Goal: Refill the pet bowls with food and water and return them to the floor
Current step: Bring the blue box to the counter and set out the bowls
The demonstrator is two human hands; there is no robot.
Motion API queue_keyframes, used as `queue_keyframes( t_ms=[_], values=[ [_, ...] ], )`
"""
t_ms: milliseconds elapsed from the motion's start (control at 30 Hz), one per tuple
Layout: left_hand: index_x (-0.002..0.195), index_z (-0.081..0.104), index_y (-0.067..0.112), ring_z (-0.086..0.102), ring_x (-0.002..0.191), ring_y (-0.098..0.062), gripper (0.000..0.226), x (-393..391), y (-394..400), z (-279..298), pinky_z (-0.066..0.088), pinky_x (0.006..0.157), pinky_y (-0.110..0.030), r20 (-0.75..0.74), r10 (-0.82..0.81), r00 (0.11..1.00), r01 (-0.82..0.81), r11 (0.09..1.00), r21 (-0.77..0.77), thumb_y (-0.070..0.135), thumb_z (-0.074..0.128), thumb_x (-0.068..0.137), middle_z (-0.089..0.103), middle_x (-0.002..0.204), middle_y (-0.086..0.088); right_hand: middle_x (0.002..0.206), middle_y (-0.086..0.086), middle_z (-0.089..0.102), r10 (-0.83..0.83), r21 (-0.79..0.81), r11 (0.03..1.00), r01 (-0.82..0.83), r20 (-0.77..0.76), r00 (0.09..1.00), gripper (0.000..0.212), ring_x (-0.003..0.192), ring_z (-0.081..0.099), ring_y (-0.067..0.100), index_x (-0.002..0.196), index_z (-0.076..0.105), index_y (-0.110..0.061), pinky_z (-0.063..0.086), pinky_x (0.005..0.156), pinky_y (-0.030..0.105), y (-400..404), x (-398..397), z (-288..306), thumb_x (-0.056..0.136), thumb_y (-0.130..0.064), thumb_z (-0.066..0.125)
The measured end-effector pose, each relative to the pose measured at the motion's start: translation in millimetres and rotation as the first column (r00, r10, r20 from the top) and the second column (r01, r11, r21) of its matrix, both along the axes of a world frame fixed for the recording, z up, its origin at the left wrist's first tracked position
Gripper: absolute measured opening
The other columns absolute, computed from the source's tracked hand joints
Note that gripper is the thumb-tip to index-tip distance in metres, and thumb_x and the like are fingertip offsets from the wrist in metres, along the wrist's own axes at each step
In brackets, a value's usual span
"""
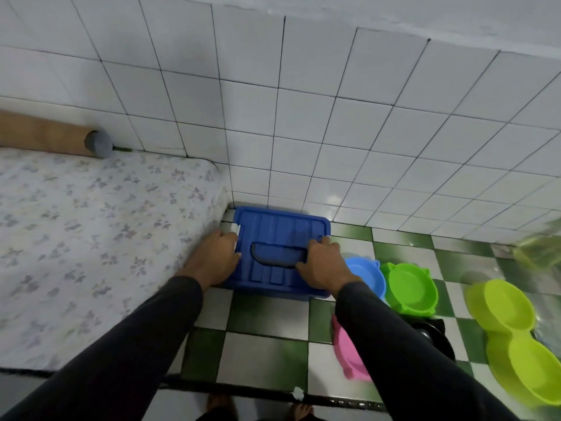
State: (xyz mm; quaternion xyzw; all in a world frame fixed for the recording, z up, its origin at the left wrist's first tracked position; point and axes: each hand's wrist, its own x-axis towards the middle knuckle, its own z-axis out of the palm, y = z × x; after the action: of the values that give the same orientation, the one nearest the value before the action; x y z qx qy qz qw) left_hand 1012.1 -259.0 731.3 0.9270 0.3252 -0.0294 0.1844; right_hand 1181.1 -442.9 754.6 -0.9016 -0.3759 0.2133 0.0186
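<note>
A blue plastic box point(279, 226) with a ribbed lid and a dark handle slot stands on the floor in the corner by the wall. My left hand point(215, 256) grips the lid's left edge at a white latch point(236, 230). My right hand point(321, 262) holds the lid's right edge, fingers curled over it. Empty pet bowls lie on the floor to the right: a light blue bowl point(367, 275), a green bowl point(411, 288), a pink bowl point(346, 350) partly hidden by my right sleeve, a black bowl point(431, 332) and a lime double bowl point(516, 335).
A mattress point(91, 238) with a flowered sheet fills the left side, touching the box. A brown cardboard tube point(45, 135) lies along the white tiled wall. The floor is green and white checkered tile point(267, 317). A black bar point(243, 390) crosses near my feet.
</note>
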Motion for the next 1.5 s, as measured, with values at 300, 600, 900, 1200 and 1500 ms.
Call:
queue_keyframes(
  t_ms=[300, 600, 900, 1200, 1500],
  values=[
    [0.126, 0.06, 0.01, 0.058, 0.095, -0.026, 0.034, 18, 24, -9, 0.052, 0.083, -0.037, 0.078, -0.009, 0.997, 0.011, 0.999, -0.031, 0.012, 0.062, 0.093, 0.058, 0.116, -0.014, 0.137, 0.022, 0.042, -0.135, -0.012, 0.991, 0.137, 0.108, 0.985, 0.042, 0.125, 0.04, 0.037, 0.13, 0.051, -0.003, 0.046, 0.102, 0.043, 18, 0, -7, 0.096, -0.026, 0.059],
    [0.109, 0.065, 0.002, 0.058, 0.088, -0.026, 0.025, 27, 21, -12, 0.055, 0.078, -0.04, 0.132, 0.083, 0.988, -0.075, 0.995, -0.066, 0.0, 0.064, 0.085, 0.059, 0.103, -0.012, 0.13, 0.022, 0.049, -0.224, 0.033, 0.975, 0.221, 0.12, 0.967, 0.036, 0.114, 0.054, 0.035, 0.131, 0.049, -0.006, 0.048, 0.096, 0.04, 13, 5, -24, 0.096, -0.009, 0.055],
    [0.092, 0.055, 0.008, 0.051, 0.074, -0.019, 0.016, 31, 10, -9, 0.033, 0.057, -0.028, 0.225, 0.138, 0.964, -0.137, 0.99, -0.02, 0.001, 0.066, 0.083, 0.052, 0.083, -0.004, 0.123, 0.022, 0.053, -0.322, 0.142, 0.938, 0.317, 0.01, 0.947, 0.034, 0.107, 0.06, 0.039, 0.129, 0.045, -0.007, 0.052, 0.091, 0.043, 15, 14, -22, 0.096, -0.007, 0.055],
    [0.102, 0.047, 0.008, 0.053, 0.071, -0.018, 0.022, 30, 23, -18, 0.041, 0.055, -0.027, 0.234, 0.505, 0.831, -0.366, 0.813, -0.454, -0.001, 0.061, 0.089, 0.055, 0.091, -0.01, 0.127, 0.022, 0.056, -0.412, 0.153, 0.895, 0.419, -0.08, 0.908, 0.042, 0.113, 0.059, 0.037, 0.132, 0.043, -0.002, 0.052, 0.093, 0.041, 18, 23, -26, 0.096, -0.012, 0.06],
    [0.108, 0.047, 0.01, 0.046, 0.076, -0.015, 0.026, 31, 23, -22, 0.041, 0.061, -0.027, 0.188, 0.655, 0.732, -0.417, 0.649, -0.636, -0.01, 0.044, 0.092, 0.049, 0.097, -0.007, 0.08, 0.008, 0.052, -0.607, 0.261, 0.62, 0.74, -0.438, 0.663, 0.014, 0.081, 0.048, 0.027, 0.081, 0.049, -0.006, 0.038, 0.06, 0.029, 9, 42, -34, 0.093, 0.001, 0.047]
  ],
)
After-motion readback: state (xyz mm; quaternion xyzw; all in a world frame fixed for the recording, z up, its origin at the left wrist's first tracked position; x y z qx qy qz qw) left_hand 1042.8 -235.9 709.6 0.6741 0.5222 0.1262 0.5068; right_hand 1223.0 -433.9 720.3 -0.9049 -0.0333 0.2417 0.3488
